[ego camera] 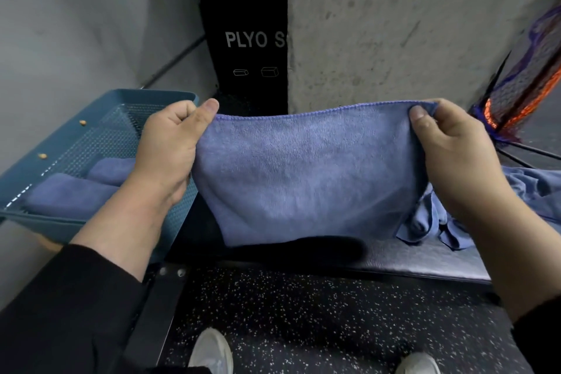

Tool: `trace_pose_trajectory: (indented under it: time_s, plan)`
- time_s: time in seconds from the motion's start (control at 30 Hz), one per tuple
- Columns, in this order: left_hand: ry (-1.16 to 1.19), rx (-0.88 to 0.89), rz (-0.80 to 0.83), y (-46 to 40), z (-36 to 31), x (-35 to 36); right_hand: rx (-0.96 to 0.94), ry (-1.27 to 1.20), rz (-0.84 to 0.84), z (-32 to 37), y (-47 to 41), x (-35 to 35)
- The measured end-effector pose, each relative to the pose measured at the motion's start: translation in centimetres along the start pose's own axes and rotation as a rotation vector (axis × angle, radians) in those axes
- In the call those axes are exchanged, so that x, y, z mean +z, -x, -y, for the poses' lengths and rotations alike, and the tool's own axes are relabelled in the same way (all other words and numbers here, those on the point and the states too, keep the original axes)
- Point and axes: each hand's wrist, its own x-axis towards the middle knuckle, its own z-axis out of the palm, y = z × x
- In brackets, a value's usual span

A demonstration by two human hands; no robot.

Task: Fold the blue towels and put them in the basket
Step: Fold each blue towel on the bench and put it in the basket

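Observation:
A blue towel (306, 173) hangs spread out in the air in front of me, above a dark bench. My left hand (173, 143) pinches its upper left corner and my right hand (449, 149) pinches its upper right corner. At the left stands a teal mesh basket (76, 130) with two folded blue towels (73, 194) lying inside it. More blue towels (473, 212) lie crumpled in a pile on the bench at the right, partly hidden behind my right wrist.
The padded bench (425, 261) runs across below the towel. A concrete pillar (409, 24) and a black plyo box (246, 39) stand behind. A netted frame (522, 85) leans at the far right. My shoes (209, 352) rest on speckled floor.

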Motion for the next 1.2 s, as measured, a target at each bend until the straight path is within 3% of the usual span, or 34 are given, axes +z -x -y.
trace_pose_trajectory:
  time_s: [0.13,0.27,0.4,0.5,0.57,0.67,0.73,0.83,0.97,1.1,1.2]
  plan:
    - [-0.005,-0.135,0.038,-0.5,-0.4,-0.5,0.032,-0.117,-0.013,0.6,0.1,0.2]
    - [-0.158,-0.152,0.012,-3.2,1.4,0.6,0.062,-0.077,-0.001,-1.2,-2.5,2.2]
    - [-0.274,-0.221,-0.087,-7.6,6.0,2.0,0.144,0.141,0.066,-5.9,-7.4,5.9]
    - [-0.491,-0.225,-0.053,-8.3,8.8,3.2,0.234,0.511,0.282,-9.2,-8.7,7.9]
    - [-0.604,-0.135,0.042,-6.1,10.3,4.0,0.186,0.577,0.294,-10.1,-7.6,8.4]
    - [-0.85,0.058,0.39,-0.9,13.7,5.2,0.007,0.562,0.32,-9.9,-3.9,9.2]
    - [-1.094,0.124,0.636,2.2,15.7,5.8,-0.093,0.595,0.465,-10.0,-0.9,9.6]
    - [-1.297,0.077,0.831,5.2,17.1,6.0,-0.163,0.662,0.777,-11.6,2.5,10.1]
    - [-1.362,0.07,0.896,5.5,17.6,5.2,-0.281,0.84,0.986,-14.9,4.6,9.5]
    - [-1.367,0.084,0.937,4.9,17.5,4.6,-0.357,0.887,0.982,-16.2,5.3,8.0]
    - [-1.371,0.127,0.884,5.2,17.6,3.3,-0.422,0.757,0.932,-16.3,6.1,6.7]
